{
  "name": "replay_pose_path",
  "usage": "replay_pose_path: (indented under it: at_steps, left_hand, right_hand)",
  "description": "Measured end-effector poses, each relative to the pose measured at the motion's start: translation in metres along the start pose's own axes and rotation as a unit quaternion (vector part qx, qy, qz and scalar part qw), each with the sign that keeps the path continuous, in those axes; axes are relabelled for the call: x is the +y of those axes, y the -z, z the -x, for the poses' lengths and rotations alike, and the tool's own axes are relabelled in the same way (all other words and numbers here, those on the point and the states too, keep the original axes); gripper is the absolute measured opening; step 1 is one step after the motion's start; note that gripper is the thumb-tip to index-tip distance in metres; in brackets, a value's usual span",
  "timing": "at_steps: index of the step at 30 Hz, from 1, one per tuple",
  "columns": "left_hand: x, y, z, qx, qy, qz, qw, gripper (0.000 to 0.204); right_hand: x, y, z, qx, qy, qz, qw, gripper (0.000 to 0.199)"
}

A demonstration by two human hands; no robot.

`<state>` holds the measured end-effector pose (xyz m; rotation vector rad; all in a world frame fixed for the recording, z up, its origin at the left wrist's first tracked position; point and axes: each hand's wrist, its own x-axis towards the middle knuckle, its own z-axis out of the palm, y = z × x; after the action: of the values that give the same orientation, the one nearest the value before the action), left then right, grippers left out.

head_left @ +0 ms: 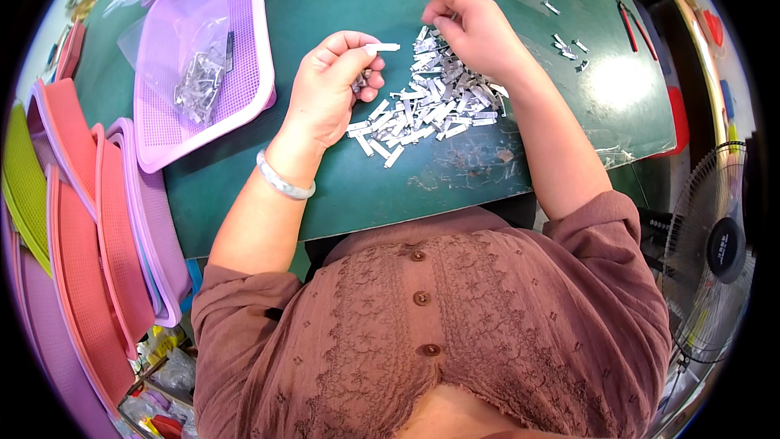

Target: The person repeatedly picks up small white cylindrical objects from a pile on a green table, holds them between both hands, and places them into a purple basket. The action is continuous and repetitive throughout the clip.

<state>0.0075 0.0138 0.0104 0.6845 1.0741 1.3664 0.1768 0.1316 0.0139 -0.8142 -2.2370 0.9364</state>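
Note:
My left hand (321, 81), wearing a pale bangle (283, 181) at the wrist, pinches a small flat silvery metal clip (387, 47) between thumb and forefinger. More small metal pieces (362, 80) are tucked under its curled fingers. Just to the right, a loose heap of similar metal clips (443, 106) is spread on the green table (366, 199). Over the far edge of this heap is my right hand (479, 32). Its forefinger stretches out to the left, apart from the thumb, while the other fingers bend inward; I see nothing held in it.
A purple plastic basket (264, 57) on the left holds a clear bag of metal pieces (203, 81). Several stacked baskets (77, 276) stand beside the table. Red-handled pliers (628, 28) and a few stray clips (565, 46) lie at right, near a standing fan (707, 252).

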Motion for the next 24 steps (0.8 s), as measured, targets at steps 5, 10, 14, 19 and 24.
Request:
replay_pose_path:
  at_steps: [5, 10, 14, 19, 24]
  left_hand:
    - [0.0, 0.006, -0.004, -0.045, 0.034, 0.129, 0.99, 0.013]
    - [-0.002, 0.011, -0.006, -0.06, 0.046, 0.163, 0.984, 0.013]
    - [-0.003, 0.012, -0.007, -0.027, 0.06, 0.108, 0.992, 0.013]
    - [-0.002, 0.005, -0.004, -0.003, 0.065, 0.027, 0.998, 0.017]
    - [0.002, 0.0, -0.003, -0.005, 0.079, -0.021, 0.997, 0.022]
  right_hand:
    - [0.004, -0.005, 0.003, -0.001, 0.039, 0.128, 0.991, 0.046]
    - [0.009, -0.008, 0.001, -0.001, 0.047, 0.124, 0.991, 0.047]
    - [0.002, -0.007, -0.001, -0.036, -0.004, 0.072, 0.997, 0.05]
    - [0.001, -0.009, 0.001, -0.025, -0.024, -0.077, 0.996, 0.047]
    - [-0.008, -0.012, 0.003, -0.039, -0.023, -0.222, 0.974, 0.045]
